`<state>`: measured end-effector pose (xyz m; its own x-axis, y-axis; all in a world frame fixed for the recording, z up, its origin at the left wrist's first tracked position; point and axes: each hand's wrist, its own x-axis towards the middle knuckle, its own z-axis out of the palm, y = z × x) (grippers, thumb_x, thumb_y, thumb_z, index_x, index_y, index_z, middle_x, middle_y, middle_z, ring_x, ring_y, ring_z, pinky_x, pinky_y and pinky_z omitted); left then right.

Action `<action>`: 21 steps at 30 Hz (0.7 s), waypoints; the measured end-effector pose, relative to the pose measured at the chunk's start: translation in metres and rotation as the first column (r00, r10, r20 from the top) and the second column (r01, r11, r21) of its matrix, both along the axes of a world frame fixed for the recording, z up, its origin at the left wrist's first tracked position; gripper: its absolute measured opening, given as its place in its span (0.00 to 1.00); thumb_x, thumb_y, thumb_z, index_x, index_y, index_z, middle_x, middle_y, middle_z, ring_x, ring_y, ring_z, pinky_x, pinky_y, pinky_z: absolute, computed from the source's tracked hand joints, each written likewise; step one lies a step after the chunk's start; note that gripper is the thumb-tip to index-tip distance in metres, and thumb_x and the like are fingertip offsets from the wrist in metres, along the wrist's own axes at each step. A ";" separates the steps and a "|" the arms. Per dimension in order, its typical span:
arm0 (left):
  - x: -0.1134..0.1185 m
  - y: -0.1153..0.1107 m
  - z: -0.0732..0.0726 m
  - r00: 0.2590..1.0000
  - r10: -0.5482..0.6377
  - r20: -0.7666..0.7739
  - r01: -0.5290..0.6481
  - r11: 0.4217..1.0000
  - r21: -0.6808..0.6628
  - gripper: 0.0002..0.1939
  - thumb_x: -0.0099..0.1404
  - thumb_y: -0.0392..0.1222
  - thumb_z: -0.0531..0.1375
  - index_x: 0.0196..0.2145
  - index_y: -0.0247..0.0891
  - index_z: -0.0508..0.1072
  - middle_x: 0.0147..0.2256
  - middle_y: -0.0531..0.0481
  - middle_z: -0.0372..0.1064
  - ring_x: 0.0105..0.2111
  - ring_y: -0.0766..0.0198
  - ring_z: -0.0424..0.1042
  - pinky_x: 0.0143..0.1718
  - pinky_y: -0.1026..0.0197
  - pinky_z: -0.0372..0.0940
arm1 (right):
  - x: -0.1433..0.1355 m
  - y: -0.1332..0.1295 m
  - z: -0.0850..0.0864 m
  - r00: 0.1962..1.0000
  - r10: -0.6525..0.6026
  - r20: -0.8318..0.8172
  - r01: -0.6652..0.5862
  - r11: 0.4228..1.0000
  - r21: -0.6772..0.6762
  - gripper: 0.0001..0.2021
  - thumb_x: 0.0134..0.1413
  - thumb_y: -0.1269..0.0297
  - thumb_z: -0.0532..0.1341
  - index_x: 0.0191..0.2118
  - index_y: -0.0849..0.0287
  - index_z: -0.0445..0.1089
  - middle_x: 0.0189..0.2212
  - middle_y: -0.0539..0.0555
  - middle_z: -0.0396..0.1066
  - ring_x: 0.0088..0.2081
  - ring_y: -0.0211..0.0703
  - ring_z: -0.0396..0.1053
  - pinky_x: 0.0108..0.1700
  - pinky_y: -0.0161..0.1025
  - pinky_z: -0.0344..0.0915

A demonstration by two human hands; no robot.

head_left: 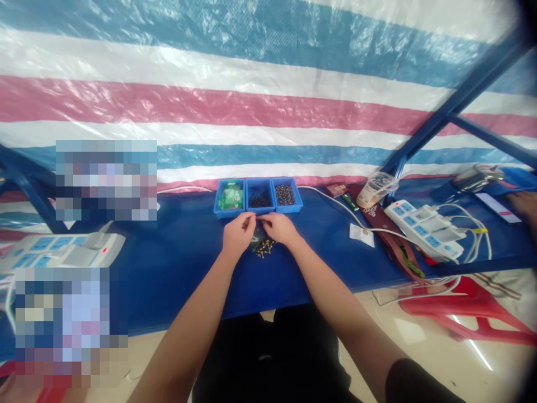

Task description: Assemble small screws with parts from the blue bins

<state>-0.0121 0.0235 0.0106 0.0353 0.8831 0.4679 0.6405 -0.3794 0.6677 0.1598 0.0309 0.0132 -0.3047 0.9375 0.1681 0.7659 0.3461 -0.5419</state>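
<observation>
My left hand [240, 232] is closed in a pinch just in front of the blue bins; whatever its fingertips hold is too small to make out. Close by on the right, my right hand [280, 228] is also pinched, its fingertips near the left ones. On the table between and below both hands lies a pile of small dark and brass-coloured metal pieces [265, 247]. Beyond my hands stand three joined blue bins: one with green packets [232, 196], one with small black parts [259, 200], and one with small silvery metal parts [286, 195].
White power strips lie at left [62, 250] and right [423, 230] on the blue table [176, 280]. A tilted plastic cup [375, 189], a brown strap [390, 246] and a white sachet [361, 235] lie right. A red stool [470, 313] stands below. Another person's hand [524, 204] shows far right.
</observation>
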 end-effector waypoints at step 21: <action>0.001 0.001 0.001 0.978 -0.195 -0.071 0.189 0.979 -0.074 0.15 0.67 0.49 0.55 0.43 0.41 0.77 0.36 0.49 0.75 0.29 0.66 0.71 0.34 0.65 0.64 | 0.009 -0.006 0.002 0.842 0.023 -0.539 -0.053 0.998 -0.041 0.10 0.61 0.60 0.57 0.40 0.58 0.71 0.31 0.50 0.72 0.32 0.38 0.68 0.38 0.36 0.65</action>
<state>-0.0108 0.0242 0.0117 0.2412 0.8854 0.3973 0.6108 -0.4566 0.6468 0.1688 0.0251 0.0149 -0.2161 0.9390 0.2676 0.3359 0.3289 -0.8826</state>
